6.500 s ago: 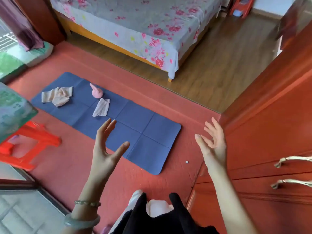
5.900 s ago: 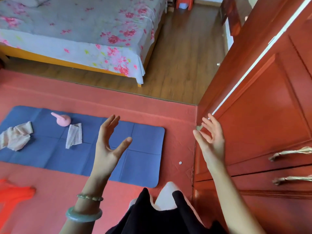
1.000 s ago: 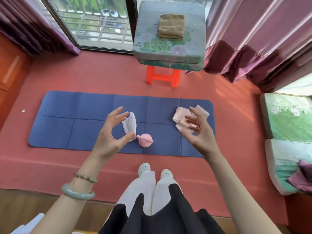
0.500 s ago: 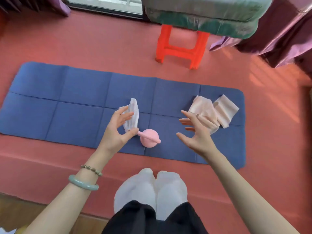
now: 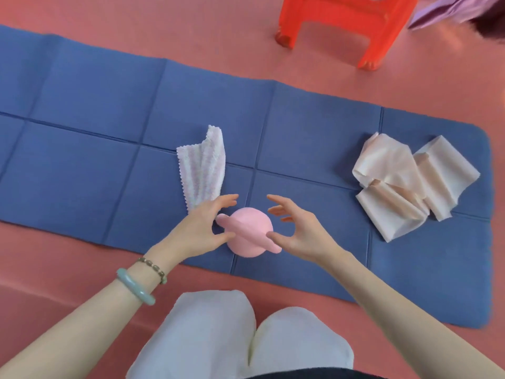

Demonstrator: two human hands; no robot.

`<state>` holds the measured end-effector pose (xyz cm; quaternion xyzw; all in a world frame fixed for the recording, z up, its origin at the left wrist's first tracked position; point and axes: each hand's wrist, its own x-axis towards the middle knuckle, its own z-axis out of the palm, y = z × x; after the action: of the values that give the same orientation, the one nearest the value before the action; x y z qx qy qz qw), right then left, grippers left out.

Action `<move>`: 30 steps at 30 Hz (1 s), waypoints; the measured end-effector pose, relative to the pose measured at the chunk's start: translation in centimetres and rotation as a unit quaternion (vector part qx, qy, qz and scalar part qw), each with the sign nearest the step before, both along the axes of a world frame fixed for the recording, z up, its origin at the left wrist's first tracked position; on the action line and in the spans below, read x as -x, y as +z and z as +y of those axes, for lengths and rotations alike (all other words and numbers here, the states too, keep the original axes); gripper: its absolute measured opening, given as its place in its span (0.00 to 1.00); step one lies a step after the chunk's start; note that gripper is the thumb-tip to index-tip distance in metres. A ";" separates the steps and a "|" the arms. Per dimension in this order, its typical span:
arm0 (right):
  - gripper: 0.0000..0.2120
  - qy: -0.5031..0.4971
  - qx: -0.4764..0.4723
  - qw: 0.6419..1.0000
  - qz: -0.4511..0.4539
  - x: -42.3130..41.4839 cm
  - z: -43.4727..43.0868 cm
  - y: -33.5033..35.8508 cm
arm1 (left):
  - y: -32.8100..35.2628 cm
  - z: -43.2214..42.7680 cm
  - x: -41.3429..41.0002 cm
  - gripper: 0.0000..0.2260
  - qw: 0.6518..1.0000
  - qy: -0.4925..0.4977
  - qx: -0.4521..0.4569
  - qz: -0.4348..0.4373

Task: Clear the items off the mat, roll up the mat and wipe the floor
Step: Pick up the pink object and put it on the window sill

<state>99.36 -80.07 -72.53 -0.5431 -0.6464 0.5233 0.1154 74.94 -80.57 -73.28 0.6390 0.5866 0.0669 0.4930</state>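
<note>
Left hand (image 5: pixel 196 233) and right hand (image 5: pixel 303 233) flanking a pink rounded soft ball with a bar across it (image 5: pixel 250 231). Fingers wide and loosely curved, gripping nothing; contact of left thumb unclear. Bar's long axis slanting from the left fingertips down to the right thumb. Set on a blue creased foam mat (image 5: pixel 82 105) over red floor (image 5: pixel 218 28). Just beyond the left fingers, a white striped cloth (image 5: pixel 202 165); well right of the right fingers, a folded beige fabric band (image 5: pixel 396 181); far beyond, a red plastic stool (image 5: pixel 355 15)
</note>
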 end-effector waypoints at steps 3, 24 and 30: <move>0.33 0.029 0.018 0.999 -0.009 0.5 0.0 -3.1 | -3.0 0.4 0.1 0.31 0.999 -0.040 -0.008 0.016; 0.10 0.036 -0.104 0.990 -0.088 0.6 -1.7 -5.2 | -4.1 1.1 -0.3 0.10 0.975 -0.148 -0.161 0.028; 0.10 0.010 -0.098 0.992 -0.082 -0.2 -1.9 6.7 | 7.8 1.6 -1.3 0.10 0.976 -0.147 -0.160 0.023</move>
<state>99.51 -81.98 -65.81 -0.5635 -0.7073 0.4125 0.1095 76.24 -79.01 -65.48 0.7905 0.4786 0.0720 0.3752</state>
